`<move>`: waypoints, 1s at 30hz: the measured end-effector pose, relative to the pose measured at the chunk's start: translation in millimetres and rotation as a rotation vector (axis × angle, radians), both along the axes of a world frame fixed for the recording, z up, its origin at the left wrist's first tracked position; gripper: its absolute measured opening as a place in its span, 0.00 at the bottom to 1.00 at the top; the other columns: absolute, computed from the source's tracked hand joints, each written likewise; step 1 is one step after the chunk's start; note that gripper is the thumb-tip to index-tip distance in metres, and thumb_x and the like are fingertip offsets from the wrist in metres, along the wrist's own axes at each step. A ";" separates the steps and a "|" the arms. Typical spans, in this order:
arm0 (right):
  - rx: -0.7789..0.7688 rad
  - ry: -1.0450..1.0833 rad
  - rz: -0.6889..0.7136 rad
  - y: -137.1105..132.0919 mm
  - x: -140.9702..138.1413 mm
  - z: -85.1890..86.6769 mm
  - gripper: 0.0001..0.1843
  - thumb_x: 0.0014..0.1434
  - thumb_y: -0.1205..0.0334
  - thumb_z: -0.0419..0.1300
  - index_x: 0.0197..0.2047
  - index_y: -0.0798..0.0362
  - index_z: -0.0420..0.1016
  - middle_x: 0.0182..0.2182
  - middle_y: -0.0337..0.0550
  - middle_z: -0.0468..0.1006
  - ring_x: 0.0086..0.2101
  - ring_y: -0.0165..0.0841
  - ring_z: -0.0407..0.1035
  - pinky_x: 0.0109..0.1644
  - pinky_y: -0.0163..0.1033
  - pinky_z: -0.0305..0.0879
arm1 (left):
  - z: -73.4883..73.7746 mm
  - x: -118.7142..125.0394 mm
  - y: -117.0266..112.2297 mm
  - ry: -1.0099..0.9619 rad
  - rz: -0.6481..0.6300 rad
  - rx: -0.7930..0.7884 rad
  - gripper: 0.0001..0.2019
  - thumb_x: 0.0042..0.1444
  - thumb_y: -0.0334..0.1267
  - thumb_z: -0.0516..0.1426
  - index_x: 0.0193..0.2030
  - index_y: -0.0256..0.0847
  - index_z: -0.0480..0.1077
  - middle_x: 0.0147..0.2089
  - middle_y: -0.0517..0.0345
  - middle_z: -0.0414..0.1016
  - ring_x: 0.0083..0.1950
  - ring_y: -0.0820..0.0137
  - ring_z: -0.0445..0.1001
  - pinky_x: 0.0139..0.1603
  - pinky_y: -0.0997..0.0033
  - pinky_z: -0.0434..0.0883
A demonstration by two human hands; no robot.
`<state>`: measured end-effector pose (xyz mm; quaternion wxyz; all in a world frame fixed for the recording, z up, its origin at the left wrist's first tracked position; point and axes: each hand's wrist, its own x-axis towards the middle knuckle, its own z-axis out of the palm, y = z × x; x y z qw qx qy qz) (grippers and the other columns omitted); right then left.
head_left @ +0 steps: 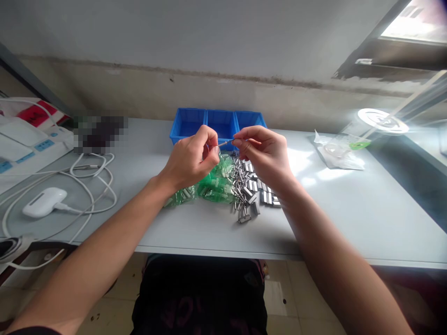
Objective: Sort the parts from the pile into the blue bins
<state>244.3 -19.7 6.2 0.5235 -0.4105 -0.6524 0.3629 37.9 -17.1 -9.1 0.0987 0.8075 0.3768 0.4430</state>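
Note:
A thin metal pin [225,144] spans the gap between my two hands, above the table. My left hand [192,157] pinches its left end between thumb and fingers. On its right end, my right hand [263,151] closes with thumb and forefinger; something small and dark shows at those fingertips, too small to name. Below my hands lies a pile of loose metal pins [239,190], with grey metal blocks [252,186] along its right side. Green plastic bags [216,186] holding metal parts lie left of the pile.
Behind my hands, a blue three-compartment bin [188,122] stands against the wall. To the left are a white charging case [44,203], tangled white cables [92,195] and a power strip [42,146]. A clear plastic bag [340,151] lies at right. The table's front edge [216,251] runs before me.

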 end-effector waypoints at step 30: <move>0.016 -0.038 -0.019 -5.2 -0.4 6.5 0.23 0.62 0.41 0.68 0.29 0.53 0.76 0.27 0.41 0.77 0.26 0.28 0.68 0.29 0.38 0.65 | 6.1 -0.8 -3.2 0.114 -0.001 0.023 0.06 0.66 0.36 0.50 0.37 0.42 0.65 0.30 0.62 0.70 0.30 0.72 0.66 0.31 0.67 0.61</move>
